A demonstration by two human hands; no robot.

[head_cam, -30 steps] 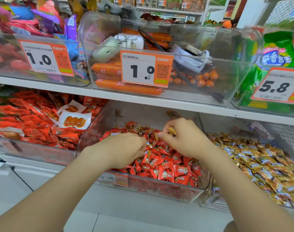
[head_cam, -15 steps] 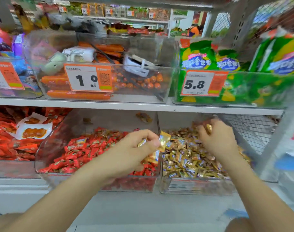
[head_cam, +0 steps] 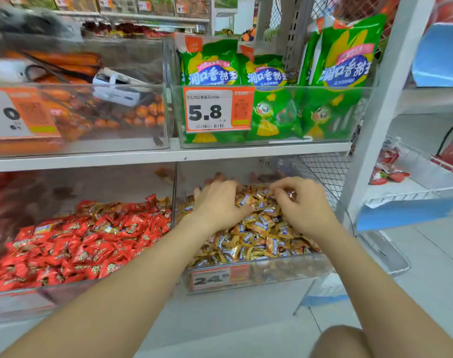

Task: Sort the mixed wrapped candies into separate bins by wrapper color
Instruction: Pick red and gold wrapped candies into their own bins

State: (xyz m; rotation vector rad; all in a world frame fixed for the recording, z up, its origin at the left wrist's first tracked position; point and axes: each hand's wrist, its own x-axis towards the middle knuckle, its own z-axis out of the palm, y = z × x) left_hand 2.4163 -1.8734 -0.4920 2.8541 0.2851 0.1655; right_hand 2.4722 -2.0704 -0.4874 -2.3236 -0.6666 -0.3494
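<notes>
On the lower shelf stand two clear bins side by side. The left bin (head_cam: 65,290) holds red-wrapped candies (head_cam: 91,244) with a few gold ones mixed in near its right side. Gold-wrapped candies (head_cam: 259,241) fill the right bin (head_cam: 279,272). Both hands are over the gold pile. My left hand (head_cam: 217,202) lies palm down with fingers stretched onto the candies at the back. My right hand (head_cam: 301,205) has curled fingers that pinch a small reddish-wrapped candy (head_cam: 290,195) at the fingertips.
The shelf above carries a bin of green snack bags (head_cam: 277,112) with a 5.8 price tag and a bin of orange sausages (head_cam: 73,104). Wire mesh (head_cam: 326,174) and a white upright post (head_cam: 375,120) close the right side. A knee (head_cam: 341,342) shows at the bottom.
The view has swung right from the red bin to the gold bin. My left hand carried gold candies across and now lies flat on the gold pile; my right hand works in the same pile.
</notes>
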